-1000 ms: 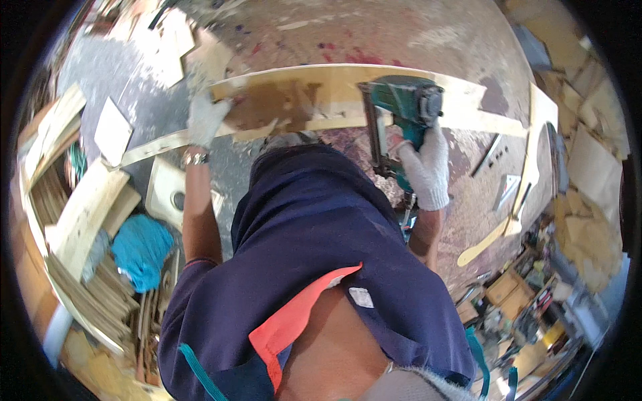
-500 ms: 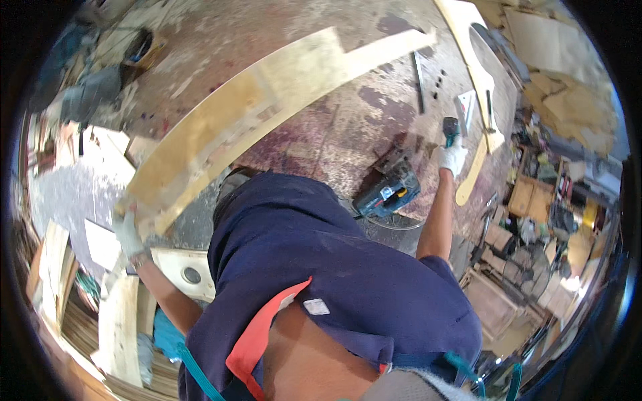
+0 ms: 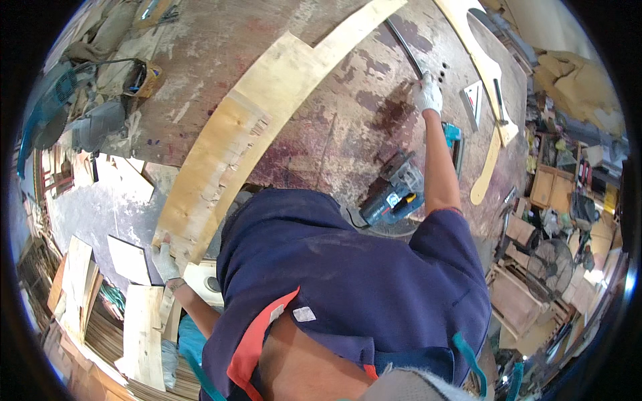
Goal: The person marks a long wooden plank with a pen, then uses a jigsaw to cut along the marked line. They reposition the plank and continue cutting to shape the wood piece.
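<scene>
The left hand [image 3: 166,262], in a white knit glove, is partly closed on the near end of a long, curved, pale wooden board [image 3: 257,123], which extends forward and rightward from that hand across the stained brown worktop [image 3: 321,137]. The right hand [image 3: 428,93], likewise gloved, touches the near end of a slim, dark, straight bar [image 3: 403,47]; finger closure cannot be determined. A blue-and-black power saw [image 3: 394,206] lies nearer the body than the right hand.
</scene>
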Demonstrator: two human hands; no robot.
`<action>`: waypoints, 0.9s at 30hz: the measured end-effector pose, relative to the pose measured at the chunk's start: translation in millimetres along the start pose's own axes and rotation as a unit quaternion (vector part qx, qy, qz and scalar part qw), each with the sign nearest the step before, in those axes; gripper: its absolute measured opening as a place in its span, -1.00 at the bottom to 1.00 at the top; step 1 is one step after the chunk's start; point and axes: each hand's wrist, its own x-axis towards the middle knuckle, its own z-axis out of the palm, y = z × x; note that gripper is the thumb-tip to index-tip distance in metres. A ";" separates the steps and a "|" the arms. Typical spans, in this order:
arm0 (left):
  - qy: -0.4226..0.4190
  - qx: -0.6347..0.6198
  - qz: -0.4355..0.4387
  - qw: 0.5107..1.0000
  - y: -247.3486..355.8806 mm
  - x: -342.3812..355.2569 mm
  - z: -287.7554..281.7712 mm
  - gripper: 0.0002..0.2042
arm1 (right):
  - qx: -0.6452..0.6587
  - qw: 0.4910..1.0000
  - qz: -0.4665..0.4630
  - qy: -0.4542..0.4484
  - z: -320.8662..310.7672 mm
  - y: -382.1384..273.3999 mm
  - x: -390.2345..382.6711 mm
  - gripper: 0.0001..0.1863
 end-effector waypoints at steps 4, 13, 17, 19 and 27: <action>-0.023 -0.077 -0.012 0.997 12.6 -11.7 3.6 -0.62 | -0.034 0.995 0.047 -0.083 27.0 -9.6 64.0 -0.50; -0.012 -0.026 0.022 0.999 99.2 -52.8 55.0 -0.62 | -0.036 0.982 -0.101 -0.158 9.9 -154.3 9.8 -0.69; -0.018 -0.016 0.088 0.996 132.5 -50.2 112.0 -0.60 | 0.108 0.963 -0.056 -0.239 -17.7 -193.3 -86.8 -0.44; -0.019 -0.018 0.110 0.994 122.8 -28.8 123.4 -0.57 | 0.388 0.868 0.110 -0.289 -17.1 -198.4 -143.3 -0.71; 0.008 0.065 0.073 0.995 110.4 4.0 156.0 -0.55 | 0.483 0.855 0.100 -0.158 -27.9 -229.5 -276.9 -0.66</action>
